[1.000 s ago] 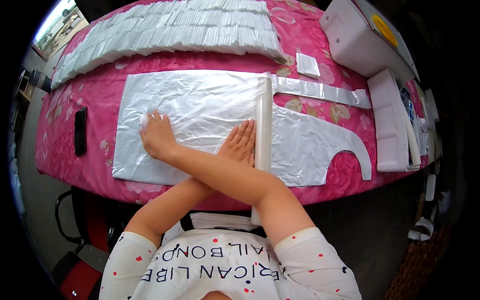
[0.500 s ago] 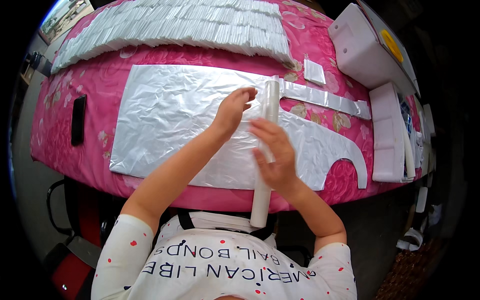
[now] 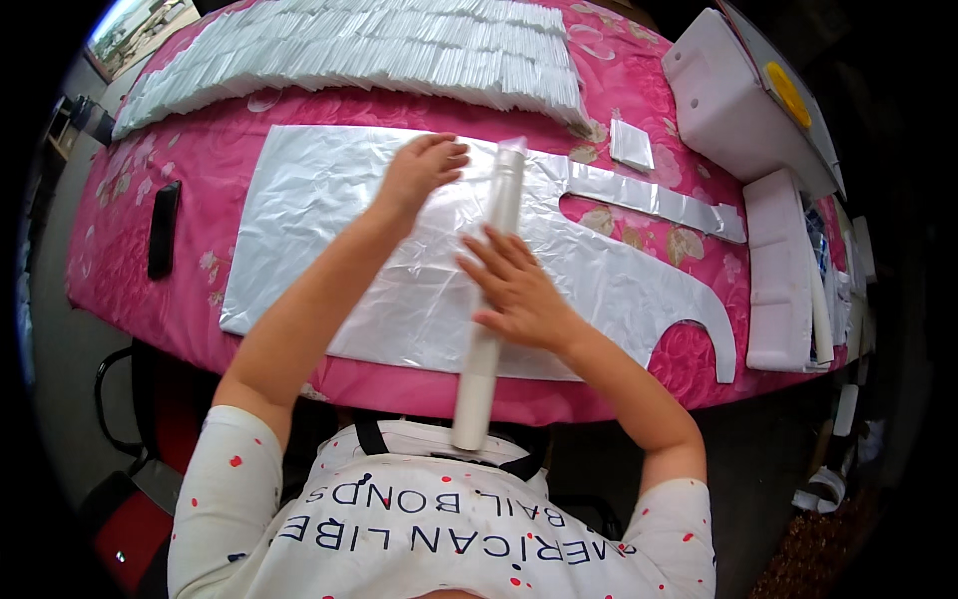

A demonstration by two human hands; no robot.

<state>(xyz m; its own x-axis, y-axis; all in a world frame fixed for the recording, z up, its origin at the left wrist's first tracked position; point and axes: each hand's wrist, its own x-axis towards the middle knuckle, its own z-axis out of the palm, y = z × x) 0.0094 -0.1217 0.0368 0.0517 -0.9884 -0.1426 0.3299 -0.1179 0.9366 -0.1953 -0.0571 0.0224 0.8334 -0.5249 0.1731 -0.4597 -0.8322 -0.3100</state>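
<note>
A shiny white plastic apron (image 3: 314, 225) lies spread flat on the table, its cut-out strap end toward the right. Across its middle rests a long pale tube (image 3: 480, 371), tilted slightly, its near end jutting past the table edge toward my body. My right hand (image 3: 524, 295) lies palm down over the middle of this tube, fingers spread. Left of the tube's far end, my left hand (image 3: 419, 175) is over the apron near its far edge, fingers loosely bent and holding nothing. I cannot tell whether its fingertips touch the plastic.
Rows of folded white plastic packets (image 3: 349, 55) cover the back of the table. One small folded packet (image 3: 631, 146) lies apart at the back right. White foam boxes (image 3: 778, 270) stand along the right side. A black phone (image 3: 163, 230) rests on the pink flowered cloth (image 3: 110, 250) at left.
The tube has moved left across the apron and tilted, its near end now farther left. Both hands have moved left, and the right hand has come down flat onto the tube.
</note>
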